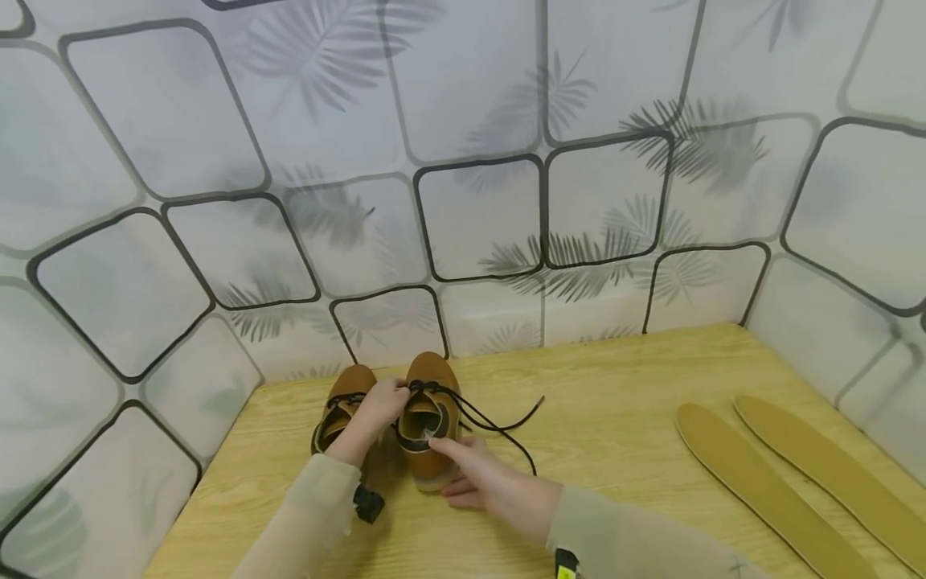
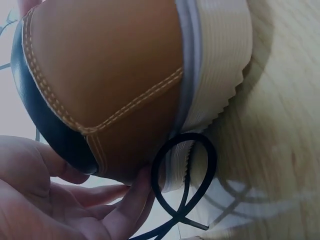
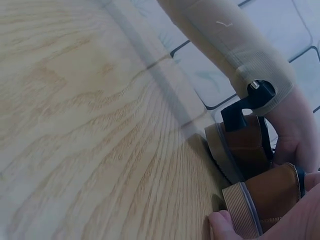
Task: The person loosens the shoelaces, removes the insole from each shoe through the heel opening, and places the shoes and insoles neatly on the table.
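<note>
A brown lace-up shoe (image 1: 431, 371) with a dark padded collar and pale ridged sole stands on the wooden tabletop, toe facing the wall. My left hand (image 1: 382, 407) holds its left side near the laced front, the fingers partly hidden by the shoe in the left wrist view. Black laces (image 1: 499, 426) trail off to the right, and a lace loop (image 2: 159, 165) hangs beside the left fingertips. At the heel, my right hand (image 1: 481, 476) grips with the thumb on the collar and fingers low outside. The matching shoe (image 1: 354, 378) sits just left, partly behind my left forearm.
Two flat tan insoles (image 1: 752, 482) lie side by side on the right of the wooden tabletop (image 1: 593, 386). A patterned wall (image 1: 492, 217) closes off the back and both sides. A dark wrist camera (image 1: 369, 503) hangs under my left sleeve.
</note>
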Motion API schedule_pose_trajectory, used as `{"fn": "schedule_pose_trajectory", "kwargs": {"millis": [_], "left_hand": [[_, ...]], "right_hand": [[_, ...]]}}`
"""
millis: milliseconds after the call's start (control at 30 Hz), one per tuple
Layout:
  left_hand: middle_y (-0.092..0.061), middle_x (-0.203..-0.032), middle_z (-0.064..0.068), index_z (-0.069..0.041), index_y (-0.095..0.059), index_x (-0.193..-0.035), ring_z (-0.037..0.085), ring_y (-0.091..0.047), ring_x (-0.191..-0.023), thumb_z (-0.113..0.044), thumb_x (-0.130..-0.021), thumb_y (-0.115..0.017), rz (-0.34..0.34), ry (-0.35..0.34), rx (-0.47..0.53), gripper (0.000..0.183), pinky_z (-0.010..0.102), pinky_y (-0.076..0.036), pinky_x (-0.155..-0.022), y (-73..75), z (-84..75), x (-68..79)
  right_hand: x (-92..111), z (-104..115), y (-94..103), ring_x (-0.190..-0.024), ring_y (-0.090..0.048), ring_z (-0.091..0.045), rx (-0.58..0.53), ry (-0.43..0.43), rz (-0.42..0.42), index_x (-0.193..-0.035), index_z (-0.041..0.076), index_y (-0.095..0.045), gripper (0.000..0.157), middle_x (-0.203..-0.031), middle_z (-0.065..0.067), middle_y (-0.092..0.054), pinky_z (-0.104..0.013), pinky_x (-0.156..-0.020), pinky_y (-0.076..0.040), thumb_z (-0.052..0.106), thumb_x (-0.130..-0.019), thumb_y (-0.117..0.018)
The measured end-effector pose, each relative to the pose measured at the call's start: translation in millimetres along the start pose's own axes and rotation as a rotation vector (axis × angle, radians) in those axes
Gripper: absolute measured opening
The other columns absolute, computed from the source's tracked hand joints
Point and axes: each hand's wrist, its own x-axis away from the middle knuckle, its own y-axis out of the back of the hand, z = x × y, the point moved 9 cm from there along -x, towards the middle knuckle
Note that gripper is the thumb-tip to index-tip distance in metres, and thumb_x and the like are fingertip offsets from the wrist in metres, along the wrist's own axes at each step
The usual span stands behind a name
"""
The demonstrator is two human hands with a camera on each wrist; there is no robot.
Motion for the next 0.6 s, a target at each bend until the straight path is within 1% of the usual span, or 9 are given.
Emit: {"fn": "schedule_pose_trajectory", "kwargs": {"millis": [67,100,133,200,233,333,433,500,600], "left_hand": [[-0.066,-0.093,0.022,0.013,-0.055,-0.145,0.029,-0.059,-0.075,-0.009,-0.109,-0.036,-0.026,-0.001,-0.014,0.046,0.041,-0.052,-0.077,1.8,-0.7,2.0],[-0.069,-0.106,0.027,0.014,-0.055,-0.145,0.035,-0.066,-0.088,-0.009,-0.109,-0.037,-0.036,0.000,-0.020,0.046,0.045,-0.055,-0.084,2.5,-0.9,3.1],[-0.068,-0.122,0.031,0.014,-0.053,-0.146,0.041,-0.068,-0.104,-0.009,-0.110,-0.037,-0.043,0.000,-0.030,0.046,0.050,-0.056,-0.093,2.9,-1.3,3.8],[-0.057,-0.148,0.034,0.014,-0.050,-0.149,0.049,-0.059,-0.133,-0.010,-0.112,-0.037,-0.053,0.002,-0.042,0.046,0.057,-0.051,-0.108,3.2,-1.4,5.4],[-0.051,-0.154,0.034,0.015,-0.049,-0.149,0.050,-0.052,-0.140,-0.010,-0.112,-0.037,-0.055,0.002,-0.046,0.046,0.059,-0.048,-0.112,3.2,-1.4,6.2],[-0.048,-0.157,0.034,0.014,-0.047,-0.151,0.050,-0.053,-0.140,-0.011,-0.113,-0.037,-0.053,0.001,-0.035,0.047,0.058,-0.049,-0.109,3.1,-1.0,9.4],[-0.056,-0.150,0.033,0.013,-0.051,-0.149,0.045,-0.062,-0.126,-0.013,-0.113,-0.038,-0.063,-0.018,-0.057,0.046,0.054,-0.052,-0.101,4.3,-2.1,14.5],[-0.060,-0.146,0.031,0.011,-0.053,-0.147,0.044,-0.064,-0.124,-0.016,-0.113,-0.041,-0.074,-0.030,-0.080,0.045,0.054,-0.054,-0.100,4.6,-3.7,19.0],[-0.064,-0.142,0.029,0.008,-0.054,-0.148,0.042,-0.067,-0.120,-0.019,-0.113,-0.045,-0.086,-0.043,-0.096,0.045,0.054,-0.055,-0.097,3.7,-4.6,28.0]], "right_hand": [[-1,0,2.3,-0.099,-0.071,-0.040,0.018,0.000,0.011,-0.158,-0.004,-0.028,0.081,-0.119,-0.038,-0.062,-0.054,-0.096,-0.060,0.037,-0.100,-0.067],[-1,0,3.4,-0.100,-0.072,-0.040,0.026,0.001,0.018,-0.158,-0.004,-0.029,0.080,-0.119,-0.038,-0.063,-0.053,-0.095,-0.060,0.036,-0.100,-0.066],[-1,1,4.5,-0.100,-0.072,-0.040,0.035,0.003,0.026,-0.158,-0.005,-0.030,0.077,-0.119,-0.038,-0.064,-0.053,-0.095,-0.060,0.034,-0.101,-0.065],[-2,1,6.7,-0.099,-0.073,-0.039,0.052,0.002,0.046,-0.157,-0.005,-0.032,0.072,-0.117,-0.036,-0.066,-0.051,-0.093,-0.061,0.030,-0.102,-0.063],[-2,1,7.9,-0.098,-0.073,-0.038,0.063,-0.001,0.054,-0.156,-0.005,-0.033,0.069,-0.116,-0.035,-0.067,-0.050,-0.092,-0.062,0.028,-0.103,-0.062],[-3,1,12.0,-0.094,-0.074,-0.035,0.104,-0.016,0.073,-0.157,-0.004,-0.035,0.064,-0.111,-0.030,-0.070,-0.048,-0.089,-0.063,0.024,-0.104,-0.061],[-4,1,15.7,-0.084,-0.073,-0.028,0.172,-0.021,0.086,-0.159,-0.001,-0.037,0.063,-0.104,-0.024,-0.072,-0.045,-0.083,-0.064,0.020,-0.104,-0.061],[-4,2,18.5,-0.078,-0.071,-0.024,0.214,-0.007,0.101,-0.159,0.000,-0.039,0.063,-0.100,-0.021,-0.073,-0.042,-0.078,-0.064,0.018,-0.103,-0.061],[-1,6,22.5,-0.071,-0.068,-0.019,0.240,0.024,0.109,-0.154,0.000,-0.046,0.055,-0.095,-0.017,-0.073,-0.037,-0.072,-0.064,0.016,-0.103,-0.060]]}}
